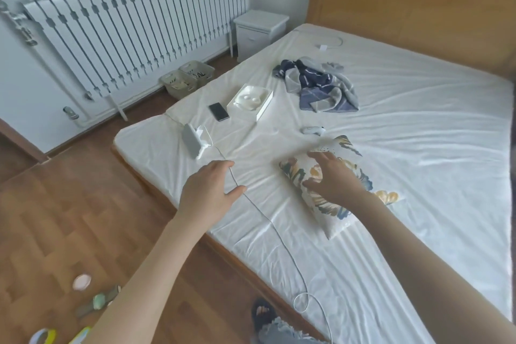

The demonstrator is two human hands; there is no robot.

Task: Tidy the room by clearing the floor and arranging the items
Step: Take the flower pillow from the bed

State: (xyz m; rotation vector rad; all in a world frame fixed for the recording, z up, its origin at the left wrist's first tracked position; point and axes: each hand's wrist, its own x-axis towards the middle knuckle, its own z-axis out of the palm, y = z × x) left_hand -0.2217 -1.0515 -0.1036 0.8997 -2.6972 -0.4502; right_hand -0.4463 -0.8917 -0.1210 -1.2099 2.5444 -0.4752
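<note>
A patterned cushion [335,176] lies on the white-sheeted bed [418,148]. My right hand [332,179] rests on top of it with fingers spread. My left hand [209,187] hovers at the bed's near edge, fingers relaxed, right beside a thin white cable [279,234]. The cable runs from a white device [195,142] past that hand and off the bed's edge in a loop. On the wooden floor at lower left lie a pink round item [81,281], a green item [99,301] and a tape roll [42,336].
On the bed lie a dark phone [219,111], an open white box [250,100], crumpled blue-grey clothing [318,86], a small white gadget [312,130] and a charger [324,46]. Two baskets [187,78] stand by the radiator [134,28]. White nightstand [259,31]. Dark slipper [262,313].
</note>
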